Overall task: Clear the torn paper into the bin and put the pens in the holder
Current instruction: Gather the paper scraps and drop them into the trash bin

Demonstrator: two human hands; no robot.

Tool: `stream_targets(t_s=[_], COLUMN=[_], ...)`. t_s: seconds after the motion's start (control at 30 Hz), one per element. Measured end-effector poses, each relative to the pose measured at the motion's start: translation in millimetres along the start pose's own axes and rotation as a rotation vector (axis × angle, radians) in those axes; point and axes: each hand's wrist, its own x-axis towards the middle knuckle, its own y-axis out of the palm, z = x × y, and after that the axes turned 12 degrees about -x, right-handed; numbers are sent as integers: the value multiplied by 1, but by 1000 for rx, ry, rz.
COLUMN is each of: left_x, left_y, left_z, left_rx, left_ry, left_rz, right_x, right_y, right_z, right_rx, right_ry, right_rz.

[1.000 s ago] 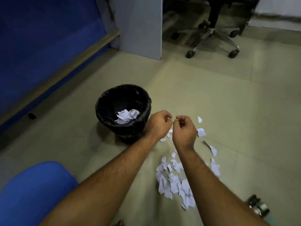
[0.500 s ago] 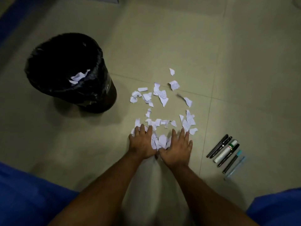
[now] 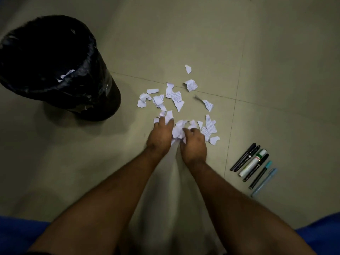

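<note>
Torn white paper scraps (image 3: 177,100) lie scattered on the beige floor, right of a black lined bin (image 3: 108,89) that has a few scraps (image 3: 66,74) inside. My left hand (image 3: 161,138) presses its fairly straight fingers against a bunched heap of scraps (image 3: 177,132). My right hand (image 3: 195,146) curls its fingers round the same heap from the other side. Several pens and a white marker (image 3: 252,162) lie side by side on the floor to the right of my right hand. No pen holder is in view.
Blue fabric fills the bottom left corner (image 3: 18,234) and bottom right corner (image 3: 322,230). Tile seams (image 3: 233,100) cross the floor near the scraps. Bare floor stretches beyond the paper and right of the pens.
One second ago both hands were raised by the bin's rim. They then dropped flat onto the near scraps and have now drawn together, bunching paper between them.
</note>
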Motion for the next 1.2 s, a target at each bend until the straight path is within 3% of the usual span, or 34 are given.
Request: stream_targets(t_s=[0.17, 0.27, 0.37, 0.43, 0.53, 0.73, 1.0, 1.2], left_x=[9, 24, 34, 29, 20, 15, 8, 9], left_y=[-24, -26, -22, -17, -14, -8, -29, -81], left_z=[4, 18, 24, 22, 15, 22, 18, -4], left_rx=[152, 94, 231, 326, 265, 18, -356, -515], left_ry=[44, -55, 0, 101, 138, -47, -283, -302], left_rz=[-65, 254, 430, 349, 208, 155, -120, -251], right_x=[9, 17, 26, 30, 31, 29, 26, 30], right_y=[0, 0, 1, 2, 0, 4, -19, -60], right_z=[-6, -4, 5, 14, 22, 22, 29, 54], right_rx=[-186, -205, -252, -295, -250, -172, 355, 516], right_ry=[41, 44, -70, -124, -144, -151, 199, 242], right_rz=[4, 237, 246, 160, 99, 151, 79, 33])
